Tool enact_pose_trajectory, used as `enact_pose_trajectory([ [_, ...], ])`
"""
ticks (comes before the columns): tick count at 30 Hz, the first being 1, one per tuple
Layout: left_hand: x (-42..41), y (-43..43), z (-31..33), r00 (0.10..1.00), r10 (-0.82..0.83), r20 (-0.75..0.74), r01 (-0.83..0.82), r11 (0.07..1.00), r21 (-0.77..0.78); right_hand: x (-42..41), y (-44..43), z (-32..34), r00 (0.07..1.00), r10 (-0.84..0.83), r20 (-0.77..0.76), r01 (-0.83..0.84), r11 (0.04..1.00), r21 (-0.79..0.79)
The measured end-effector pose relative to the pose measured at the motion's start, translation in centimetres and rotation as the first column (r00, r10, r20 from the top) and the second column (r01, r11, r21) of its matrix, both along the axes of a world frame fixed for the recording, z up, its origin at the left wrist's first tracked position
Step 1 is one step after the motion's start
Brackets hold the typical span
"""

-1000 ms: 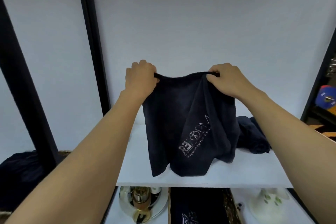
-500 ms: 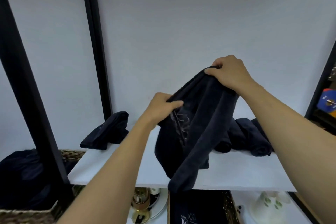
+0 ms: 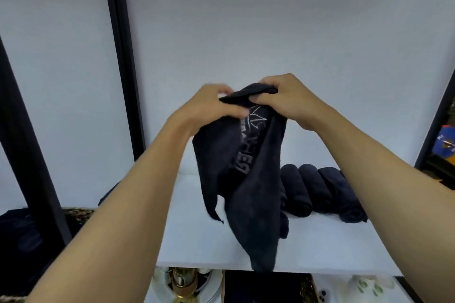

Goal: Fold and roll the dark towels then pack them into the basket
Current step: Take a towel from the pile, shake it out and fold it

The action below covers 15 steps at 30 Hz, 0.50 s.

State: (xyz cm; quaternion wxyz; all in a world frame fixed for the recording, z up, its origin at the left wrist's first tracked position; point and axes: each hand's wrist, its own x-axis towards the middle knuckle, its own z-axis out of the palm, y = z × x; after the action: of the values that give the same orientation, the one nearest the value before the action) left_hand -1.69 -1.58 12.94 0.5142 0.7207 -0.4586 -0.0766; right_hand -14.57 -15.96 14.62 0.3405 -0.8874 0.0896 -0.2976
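Dark towel (image 3: 251,192) hangs in the air above the white shelf (image 3: 192,241), its top edge gathered between both hands, which sit nearly touching at equal reach: the left hand (image 3: 214,108) pinches one end under its thumb, and the right hand (image 3: 283,98) curls its fingers round the other. Long axis runs near vertical, top at the hands, lower tip pointing down at the shelf's front edge; contact there not determinable. Judged: laying it flat calls for the bare shelf left of the rolled towels (image 3: 320,189), which lie just beside it on the right
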Motion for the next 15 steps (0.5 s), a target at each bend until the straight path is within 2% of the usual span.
enact_pose_trajectory([
  [2, 1.8, 0.6, -1.9, 1.000, -0.024, -0.005, 0.024, 0.959, 0.283, 0.4, -1.0, -0.6, 0.997, -0.031, 0.069, 0.023, 0.994, 0.104],
  [3, 2.5, 0.8, -3.0, 1.000, -0.012, 0.002, 0.010, 0.929, 0.369, 0.5, -1.6, -0.9, 0.992, -0.066, 0.106, 0.047, 0.984, 0.173],
  [5, 3.8, 1.0, -5.1, 0.998, 0.062, -0.017, -0.050, 0.916, 0.398, 0.8, -2.6, -1.4, 0.980, -0.144, 0.138, 0.096, 0.947, 0.308],
  [8, 5.9, 0.5, -6.7, 0.970, 0.215, -0.112, -0.183, 0.953, 0.243, 1.6, -3.9, -2.4, 0.973, -0.209, 0.099, 0.148, 0.892, 0.427],
  [10, 6.9, -0.5, -6.8, 0.931, 0.285, -0.227, -0.278, 0.958, 0.064, 2.4, -4.5, -3.0, 0.969, -0.236, 0.072, 0.186, 0.889, 0.418],
  [12, 7.8, -1.8, -6.3, 0.886, 0.317, -0.338, -0.372, 0.922, -0.110, 3.5, -5.4, -3.4, 0.952, -0.291, 0.096, 0.234, 0.894, 0.382],
  [14, 8.8, -3.2, -5.5, 0.894, 0.310, -0.324, -0.397, 0.883, -0.250, 4.9, -6.6, -3.1, 0.936, -0.330, 0.120, 0.268, 0.893, 0.362],
  [15, 9.5, -3.7, -4.9, 0.911, 0.329, -0.247, -0.395, 0.870, -0.297, 5.7, -7.2, -2.8, 0.932, -0.341, 0.126, 0.276, 0.889, 0.366],
])
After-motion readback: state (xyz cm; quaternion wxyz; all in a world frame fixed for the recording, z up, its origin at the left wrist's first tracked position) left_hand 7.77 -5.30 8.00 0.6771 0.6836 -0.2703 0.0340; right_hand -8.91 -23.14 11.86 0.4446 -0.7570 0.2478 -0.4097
